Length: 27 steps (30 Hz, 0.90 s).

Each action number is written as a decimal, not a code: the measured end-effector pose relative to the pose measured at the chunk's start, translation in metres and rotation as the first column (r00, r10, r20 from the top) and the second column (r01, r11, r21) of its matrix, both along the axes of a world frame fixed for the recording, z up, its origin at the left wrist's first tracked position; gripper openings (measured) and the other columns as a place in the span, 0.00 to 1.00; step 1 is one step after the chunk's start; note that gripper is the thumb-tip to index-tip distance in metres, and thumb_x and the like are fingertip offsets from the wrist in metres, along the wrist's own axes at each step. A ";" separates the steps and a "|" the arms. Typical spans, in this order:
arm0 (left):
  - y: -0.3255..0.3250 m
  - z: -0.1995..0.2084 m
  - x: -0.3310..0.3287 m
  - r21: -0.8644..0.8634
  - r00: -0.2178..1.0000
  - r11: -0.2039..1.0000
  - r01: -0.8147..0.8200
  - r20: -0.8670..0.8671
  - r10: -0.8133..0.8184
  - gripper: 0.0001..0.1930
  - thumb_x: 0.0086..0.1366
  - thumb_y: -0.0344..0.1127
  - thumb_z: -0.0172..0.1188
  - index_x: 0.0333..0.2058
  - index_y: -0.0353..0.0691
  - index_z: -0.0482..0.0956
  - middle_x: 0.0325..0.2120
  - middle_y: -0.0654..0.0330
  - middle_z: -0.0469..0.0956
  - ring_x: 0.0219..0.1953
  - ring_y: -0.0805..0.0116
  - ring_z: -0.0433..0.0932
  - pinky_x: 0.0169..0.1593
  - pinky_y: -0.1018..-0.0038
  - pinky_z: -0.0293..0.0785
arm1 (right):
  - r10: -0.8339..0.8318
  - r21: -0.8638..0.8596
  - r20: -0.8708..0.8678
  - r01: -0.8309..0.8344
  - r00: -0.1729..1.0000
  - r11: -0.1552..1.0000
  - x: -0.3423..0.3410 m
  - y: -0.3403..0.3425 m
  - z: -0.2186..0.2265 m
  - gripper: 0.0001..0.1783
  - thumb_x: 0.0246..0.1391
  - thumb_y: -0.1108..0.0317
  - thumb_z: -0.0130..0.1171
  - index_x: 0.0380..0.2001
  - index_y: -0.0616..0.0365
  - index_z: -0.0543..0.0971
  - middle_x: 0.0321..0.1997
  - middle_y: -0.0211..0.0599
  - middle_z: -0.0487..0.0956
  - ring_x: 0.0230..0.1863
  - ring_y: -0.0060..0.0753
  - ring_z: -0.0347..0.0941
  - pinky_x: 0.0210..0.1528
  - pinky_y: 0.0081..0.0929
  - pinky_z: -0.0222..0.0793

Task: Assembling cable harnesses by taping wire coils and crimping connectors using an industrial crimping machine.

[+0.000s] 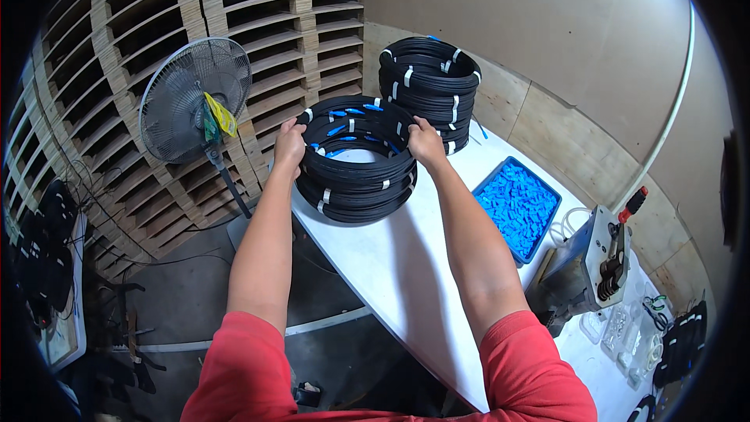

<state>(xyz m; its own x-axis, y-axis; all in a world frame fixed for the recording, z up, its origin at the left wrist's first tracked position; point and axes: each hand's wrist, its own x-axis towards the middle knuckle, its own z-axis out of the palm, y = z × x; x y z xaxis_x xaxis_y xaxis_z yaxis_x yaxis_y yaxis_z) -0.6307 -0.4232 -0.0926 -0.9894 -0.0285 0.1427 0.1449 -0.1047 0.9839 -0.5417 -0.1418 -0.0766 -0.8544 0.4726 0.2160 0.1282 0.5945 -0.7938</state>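
A stack of coiled black cable (355,177) stands at the far end of the white table, its coils bound with white ties. Blue connectors (336,131) lie against its inner side. My left hand (290,144) is closed on the left side of the top coil, and my right hand (426,143) grips its right side. Both arms are stretched forward. Fingers on the far side of the coil are partly hidden. Just behind and to the right rises a taller stack of black cable coils (430,98), also tied in white.
A blue tray (543,230) full of small blue pieces sits right on the white table (351,256). Nearer stands a metal device (582,266) with a red-handled lever (634,205). Left of the table are a standing fan (176,109) and stacked wooden pallets (305,35).
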 end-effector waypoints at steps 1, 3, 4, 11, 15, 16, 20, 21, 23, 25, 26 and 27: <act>0.000 -0.001 -0.001 0.003 1.000 1.000 -0.003 -0.001 0.003 0.30 0.64 0.36 0.52 0.65 0.36 0.64 0.64 0.49 0.67 0.67 0.57 0.63 0.68 0.69 0.54 | -0.011 -0.001 -0.005 0.011 1.000 1.000 0.000 0.000 -0.001 0.29 0.63 0.55 0.44 0.65 0.48 0.70 0.63 0.56 0.72 0.63 0.55 0.69 0.67 0.38 0.61; -0.002 -0.004 -0.004 0.025 1.000 1.000 0.016 0.016 -0.017 0.30 0.64 0.36 0.53 0.65 0.37 0.64 0.63 0.48 0.67 0.66 0.57 0.64 0.67 0.68 0.55 | -0.017 0.027 -0.016 0.018 1.000 0.999 -0.001 -0.001 -0.004 0.29 0.63 0.56 0.44 0.65 0.49 0.70 0.61 0.56 0.74 0.62 0.54 0.71 0.66 0.37 0.62; -0.003 -0.005 -0.004 0.026 1.000 1.000 0.009 0.015 -0.010 0.30 0.64 0.36 0.53 0.65 0.37 0.64 0.63 0.48 0.67 0.66 0.57 0.64 0.67 0.68 0.55 | -0.026 0.052 -0.027 0.027 0.999 0.998 -0.002 -0.002 -0.004 0.29 0.62 0.56 0.44 0.65 0.49 0.70 0.60 0.56 0.75 0.60 0.53 0.73 0.65 0.37 0.64; 0.000 -0.010 -0.010 -0.062 0.999 0.997 -0.036 -0.039 0.033 0.29 0.65 0.36 0.53 0.65 0.38 0.65 0.59 0.47 0.72 0.62 0.57 0.69 0.64 0.70 0.60 | 0.016 -0.003 -0.007 -0.016 1.000 1.000 0.000 0.000 -0.001 0.30 0.63 0.56 0.41 0.65 0.55 0.69 0.62 0.58 0.72 0.64 0.57 0.68 0.68 0.41 0.60; 0.001 -0.009 -0.006 0.020 1.000 1.000 -0.004 -0.016 0.005 0.29 0.65 0.36 0.53 0.65 0.37 0.65 0.61 0.46 0.70 0.63 0.56 0.67 0.65 0.69 0.59 | 0.012 0.042 -0.019 -0.012 1.000 0.999 -0.001 0.000 -0.003 0.30 0.63 0.55 0.41 0.65 0.55 0.69 0.63 0.59 0.72 0.65 0.58 0.67 0.68 0.41 0.59; 0.004 -0.008 -0.003 0.004 1.000 1.000 -0.022 -0.019 0.022 0.29 0.65 0.36 0.53 0.65 0.37 0.65 0.61 0.46 0.69 0.63 0.56 0.67 0.65 0.69 0.59 | 0.016 0.066 -0.037 -0.014 0.999 0.998 0.001 0.002 -0.003 0.30 0.63 0.55 0.42 0.65 0.55 0.68 0.62 0.59 0.72 0.65 0.58 0.67 0.68 0.41 0.59; 0.004 -0.002 0.000 -0.022 0.999 1.000 -0.021 -0.031 0.020 0.29 0.65 0.36 0.53 0.65 0.36 0.66 0.62 0.45 0.69 0.64 0.56 0.66 0.66 0.69 0.58 | 0.020 0.020 -0.028 -0.020 0.999 1.000 0.000 0.004 -0.003 0.30 0.63 0.56 0.41 0.65 0.55 0.68 0.62 0.60 0.72 0.64 0.58 0.68 0.67 0.40 0.60; 0.003 -0.003 0.002 -0.032 0.999 0.999 -0.029 -0.030 0.028 0.29 0.65 0.36 0.53 0.65 0.36 0.65 0.63 0.46 0.68 0.65 0.55 0.66 0.66 0.70 0.57 | 0.021 0.020 -0.029 -0.020 0.999 1.000 0.000 0.003 -0.005 0.30 0.63 0.56 0.41 0.65 0.55 0.68 0.62 0.60 0.72 0.64 0.58 0.68 0.67 0.40 0.60; 0.003 -0.006 0.004 -0.015 0.999 1.000 -0.013 -0.035 0.013 0.29 0.65 0.36 0.53 0.65 0.36 0.65 0.63 0.46 0.68 0.65 0.55 0.66 0.66 0.69 0.57 | 0.007 0.059 -0.051 -0.004 0.999 0.998 0.005 0.002 -0.003 0.30 0.63 0.56 0.41 0.65 0.55 0.69 0.63 0.60 0.72 0.64 0.58 0.68 0.68 0.40 0.60; 0.008 -0.003 0.007 -0.016 0.999 1.000 -0.008 -0.031 0.007 0.29 0.66 0.37 0.53 0.65 0.36 0.65 0.64 0.47 0.68 0.66 0.55 0.65 0.67 0.70 0.57 | -0.017 0.143 -0.011 0.019 1.000 0.990 0.007 0.003 0.003 0.30 0.63 0.57 0.39 0.64 0.56 0.70 0.61 0.59 0.73 0.63 0.60 0.68 0.67 0.42 0.61; 0.004 -0.005 0.002 0.012 1.000 1.000 0.007 -0.015 -0.007 0.29 0.66 0.37 0.53 0.65 0.37 0.66 0.64 0.48 0.68 0.66 0.56 0.65 0.67 0.69 0.57 | -0.014 0.180 0.001 0.014 1.000 0.983 0.008 0.001 0.006 0.29 0.63 0.57 0.38 0.64 0.57 0.70 0.60 0.59 0.74 0.62 0.61 0.69 0.67 0.43 0.61; -0.002 -0.005 -0.003 -0.053 1.000 0.999 0.006 -0.026 -0.007 0.29 0.66 0.38 0.54 0.65 0.37 0.65 0.64 0.47 0.67 0.66 0.55 0.65 0.67 0.68 0.57 | -0.025 0.211 -0.011 0.026 1.000 0.977 0.010 -0.003 0.008 0.29 0.64 0.57 0.37 0.62 0.60 0.71 0.58 0.61 0.75 0.61 0.62 0.70 0.66 0.46 0.63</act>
<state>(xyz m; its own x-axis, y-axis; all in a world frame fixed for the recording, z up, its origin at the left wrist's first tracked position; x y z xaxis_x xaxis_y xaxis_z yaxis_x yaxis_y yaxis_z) -0.6340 -0.4252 -0.0976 -0.9854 -0.0141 0.1694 0.1700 -0.0539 0.9840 -0.5314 -0.1449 -0.0686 -0.8406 0.4372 0.3199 0.1397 0.7455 -0.6517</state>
